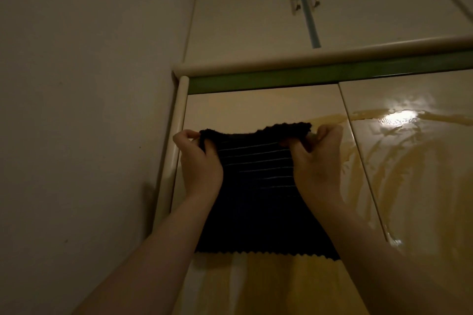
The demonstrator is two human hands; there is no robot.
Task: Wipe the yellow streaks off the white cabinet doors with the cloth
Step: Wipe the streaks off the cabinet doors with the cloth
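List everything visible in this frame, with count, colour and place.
cloth: one, black with thin pale stripes, held spread in front of the left lower door
lower doors: two, glossy white, below the green strip
yellow streaks: several, smeared mostly on the right lower door
green strip: one, above the lower doors
upper doors: two, white, top
handles: two, metal, on the upper doors
wall: one, plain, left
left hand: pinching the cloth's top left corner
right hand: pinching the top right corner
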